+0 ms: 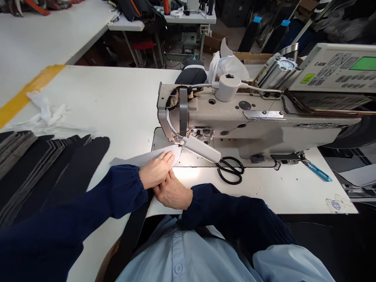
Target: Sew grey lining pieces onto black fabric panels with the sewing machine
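My left hand [157, 171] lies flattened, fingers together, on a long white fabric piece with a fine mesh texture [143, 158], its right end beneath the head of the beige metal sewing machine [202, 115]. My right hand [174, 192] bunches against the left; I cannot tell whether it grips anything.

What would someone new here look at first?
Probably the big beige metal sewing machine stretching across the middle and right of the flat white table. At its left end, the bare left hand rests on a pale, finely patterned fabric piece, with the bare right hand just beside it. A bright green rectangular screen shows at the upper right.
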A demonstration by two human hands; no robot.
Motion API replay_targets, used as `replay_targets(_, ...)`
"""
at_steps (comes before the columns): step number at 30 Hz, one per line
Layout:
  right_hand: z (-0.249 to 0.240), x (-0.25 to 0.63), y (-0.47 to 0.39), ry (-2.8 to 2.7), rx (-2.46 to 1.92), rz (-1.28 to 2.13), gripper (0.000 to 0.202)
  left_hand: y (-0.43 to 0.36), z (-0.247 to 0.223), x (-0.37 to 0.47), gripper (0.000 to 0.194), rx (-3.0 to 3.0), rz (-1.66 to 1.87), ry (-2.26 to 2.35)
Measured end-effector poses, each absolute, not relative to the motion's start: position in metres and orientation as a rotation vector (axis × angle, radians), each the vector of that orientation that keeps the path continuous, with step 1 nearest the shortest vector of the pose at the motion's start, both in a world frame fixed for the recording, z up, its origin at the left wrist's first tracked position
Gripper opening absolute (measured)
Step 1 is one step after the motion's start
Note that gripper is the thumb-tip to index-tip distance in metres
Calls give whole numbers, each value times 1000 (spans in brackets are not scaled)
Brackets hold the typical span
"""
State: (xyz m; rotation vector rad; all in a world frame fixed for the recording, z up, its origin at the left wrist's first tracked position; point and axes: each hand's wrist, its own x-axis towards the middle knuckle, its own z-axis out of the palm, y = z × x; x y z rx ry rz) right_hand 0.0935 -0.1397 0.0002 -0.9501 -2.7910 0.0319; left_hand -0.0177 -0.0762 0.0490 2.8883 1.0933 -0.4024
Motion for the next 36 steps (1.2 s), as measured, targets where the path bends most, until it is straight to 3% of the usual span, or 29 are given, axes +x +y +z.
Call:
replay_targets(5, 16, 111, -135, -2929, -886, -32, 36, -69, 47, -9, 56, 2892, -393, 1121)
replay_targets(11, 33, 129, -133, -2955, -898, 61, 44, -59, 56, -25, 52, 2961, -428, 715)
replay_targets(17, 45, 134, -132, -3051, -900, 190, 49, -73, 52, -26, 63, 2887, -467, 974)
replay_targets(25, 51, 140, -126, -3082, -908, 231, 48, -73, 46, -10, 55, 2880, -382, 1118)
replay_targets(36, 53, 145, -119, -3156, -941, 285, 64, -54, 49, 7, 47, 2824, -342, 1332)
